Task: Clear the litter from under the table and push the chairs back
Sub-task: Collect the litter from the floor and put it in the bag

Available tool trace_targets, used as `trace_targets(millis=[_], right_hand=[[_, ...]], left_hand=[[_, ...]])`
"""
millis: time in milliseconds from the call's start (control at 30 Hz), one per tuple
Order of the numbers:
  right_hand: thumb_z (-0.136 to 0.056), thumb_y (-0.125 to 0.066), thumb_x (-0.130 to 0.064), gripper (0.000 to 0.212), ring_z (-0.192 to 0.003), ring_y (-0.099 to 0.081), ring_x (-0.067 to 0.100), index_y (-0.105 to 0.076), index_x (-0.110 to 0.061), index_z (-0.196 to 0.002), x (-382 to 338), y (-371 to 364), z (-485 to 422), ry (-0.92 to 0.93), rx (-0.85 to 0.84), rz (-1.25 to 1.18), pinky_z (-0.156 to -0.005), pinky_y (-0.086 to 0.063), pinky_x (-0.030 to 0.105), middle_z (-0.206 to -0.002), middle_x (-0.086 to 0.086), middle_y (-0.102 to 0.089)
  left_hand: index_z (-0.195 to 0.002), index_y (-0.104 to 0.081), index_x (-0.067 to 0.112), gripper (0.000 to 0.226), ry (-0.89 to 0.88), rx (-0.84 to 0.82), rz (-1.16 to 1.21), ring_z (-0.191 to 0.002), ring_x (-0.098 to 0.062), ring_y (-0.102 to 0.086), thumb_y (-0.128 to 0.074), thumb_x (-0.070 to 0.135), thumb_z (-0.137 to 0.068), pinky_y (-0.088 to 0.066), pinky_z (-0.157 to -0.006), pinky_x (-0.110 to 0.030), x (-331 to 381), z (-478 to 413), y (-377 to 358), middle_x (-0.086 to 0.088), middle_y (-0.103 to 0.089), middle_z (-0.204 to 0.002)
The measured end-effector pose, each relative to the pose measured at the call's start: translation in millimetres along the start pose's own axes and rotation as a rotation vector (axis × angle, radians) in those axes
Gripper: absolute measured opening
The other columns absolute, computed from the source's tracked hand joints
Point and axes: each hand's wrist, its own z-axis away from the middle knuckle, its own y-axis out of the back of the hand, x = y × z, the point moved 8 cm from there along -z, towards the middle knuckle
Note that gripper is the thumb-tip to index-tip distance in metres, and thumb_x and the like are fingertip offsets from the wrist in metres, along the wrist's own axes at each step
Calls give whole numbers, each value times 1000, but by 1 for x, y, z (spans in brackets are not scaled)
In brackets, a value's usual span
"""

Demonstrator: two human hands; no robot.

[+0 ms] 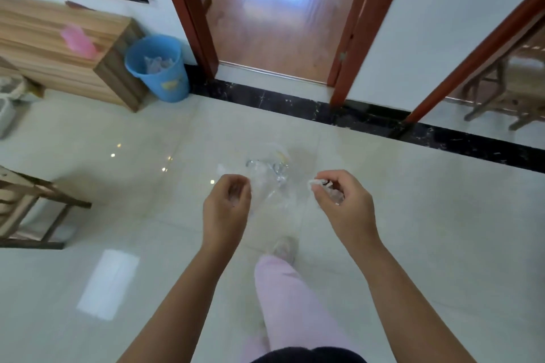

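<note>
A clear plastic bag (269, 178) hangs between my two hands above the pale tiled floor, with something shiny and crumpled inside it. My left hand (227, 206) has its fingers curled at the bag's left edge, and the film is too transparent to tell how it is held. My right hand (339, 200) pinches a small white scrap of litter (317, 183) along with clear plastic at the bag's right edge. A blue waste bin (157, 68) holding crumpled plastic stands far left against the wall.
A wooden cabinet (65, 53) with a pink item on top stands left of the bin. A wooden chair (26, 209) is at the left edge, another chair (507, 91) at the far right. An open doorway (277, 23) lies ahead. My leg in pink trousers (283, 298) steps forward.
</note>
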Motion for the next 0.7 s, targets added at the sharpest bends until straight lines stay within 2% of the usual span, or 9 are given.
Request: trace_targets(millis=[133,333,533,633,700], right_hand=[[-82,-67,-16,10,-78,-56,0,-64,-18,-91,28,-40,-77,-63,3,3,-67,-42,7,-85,-6,-61],[-81,-66,-16,10,-78,-57,9,-64,-17,-91,92,-100,-171,-161,73,41,-66,-41,5,-83,-5,-61],[-79,-68,-15,12,-70,-54,-8,-60,-21,-86,170,-167,-220,-266,125,-14,-62,-38,1,-77,-18,-57],[-80,-66,-13,10,-68,-53,-8,-60,-19,-84,214,-192,-230,-322,131,-19,-62,-38,3,-76,-16,-57],[-80,-66,-11,15,-68,-53,-7,-58,-24,-80,240,-206,-235,-338,137,-25,-61,-39,3,-76,-14,-58]], left_hand=[[-80,-57,25,19,75,-4,-12,-74,12,-58,-60,7,-85,-39,-65,0,-33,-80,-19,15,-62,-77],[-80,-57,24,19,98,-64,-96,-72,12,-57,-60,5,-83,-37,-65,1,-98,-182,-54,20,-59,-74],[-80,-58,22,18,106,-147,-178,-70,3,-55,-60,4,-82,-36,-64,1,-179,-253,-103,12,-61,-74],[-81,-59,21,16,128,-186,-214,-72,-1,-56,-60,5,-82,-36,-63,2,-218,-273,-127,12,-61,-75],[-83,-62,18,12,129,-242,-252,-72,-5,-57,-59,6,-82,-36,-62,-4,-245,-285,-147,10,-62,-76]])
